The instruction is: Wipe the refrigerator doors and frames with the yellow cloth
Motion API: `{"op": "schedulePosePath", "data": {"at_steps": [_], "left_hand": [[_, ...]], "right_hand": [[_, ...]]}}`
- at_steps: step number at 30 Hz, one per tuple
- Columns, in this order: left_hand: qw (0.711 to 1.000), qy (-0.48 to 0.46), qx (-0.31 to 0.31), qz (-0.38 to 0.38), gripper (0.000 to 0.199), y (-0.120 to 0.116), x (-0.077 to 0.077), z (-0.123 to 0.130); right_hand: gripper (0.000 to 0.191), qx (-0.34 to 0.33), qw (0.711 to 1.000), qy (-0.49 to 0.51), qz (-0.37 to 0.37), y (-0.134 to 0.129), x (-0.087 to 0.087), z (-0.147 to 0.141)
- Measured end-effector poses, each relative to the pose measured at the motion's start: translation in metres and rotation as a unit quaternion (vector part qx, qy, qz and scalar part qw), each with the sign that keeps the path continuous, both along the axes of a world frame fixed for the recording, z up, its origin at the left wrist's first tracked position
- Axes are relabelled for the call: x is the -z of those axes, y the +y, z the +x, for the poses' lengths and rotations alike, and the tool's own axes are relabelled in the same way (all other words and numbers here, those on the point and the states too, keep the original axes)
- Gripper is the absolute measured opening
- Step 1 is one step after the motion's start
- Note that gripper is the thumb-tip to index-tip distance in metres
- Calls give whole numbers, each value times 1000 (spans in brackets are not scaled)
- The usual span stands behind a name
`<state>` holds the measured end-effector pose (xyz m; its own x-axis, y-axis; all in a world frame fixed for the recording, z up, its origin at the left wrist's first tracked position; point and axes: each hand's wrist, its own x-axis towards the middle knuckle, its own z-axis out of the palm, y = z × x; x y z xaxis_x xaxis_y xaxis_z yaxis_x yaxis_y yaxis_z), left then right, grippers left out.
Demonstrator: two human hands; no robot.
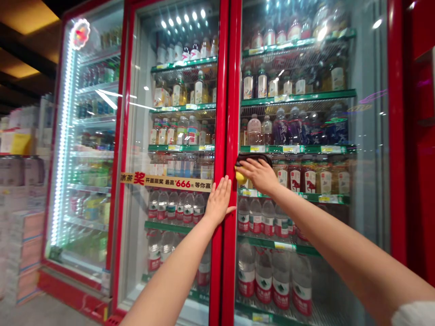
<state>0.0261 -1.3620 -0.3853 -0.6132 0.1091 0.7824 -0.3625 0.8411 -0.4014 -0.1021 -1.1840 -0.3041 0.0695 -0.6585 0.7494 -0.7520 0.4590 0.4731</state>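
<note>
One dark cloth (255, 156) lies beneath the wide-spread right grip (258, 174), against the glass (369, 181).

Blurred shelf goods (23, 136) at far left.

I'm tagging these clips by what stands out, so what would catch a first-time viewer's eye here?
Probably the bright red door frames of the drinks cooler, running upright through the middle. Against them, the left hand lies flat, while the right hand presses a dark cloth to the glass just beside. The glowing light strip at far left also draws the eye.
</note>
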Motion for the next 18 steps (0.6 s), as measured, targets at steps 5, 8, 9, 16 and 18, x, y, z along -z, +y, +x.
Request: {"op": "schedulePosePath", "data": {"at_steps": [5, 8, 9, 16, 18], "left_hand": [[1000, 0, 5, 4, 116, 5, -7, -4], [1000, -9, 8, 2, 114, 4, 3, 0], [1000, -15, 9, 2, 111, 4, 7, 3], [997, -79, 12, 8, 98, 5, 29, 16], [996, -85, 9, 16, 95, 6, 32, 18]], "right_hand": [[62, 41, 993, -33, -102, -18, -14, 11], [63, 30, 996, -33, -74, -19, 28, 11], [63, 23, 998, -31, -56, -17, 46, 11], [57, -22, 996, -20, 85, 0, 161, 9], [56, -46, 990, -7, 133, 5, 171, 9]]}}
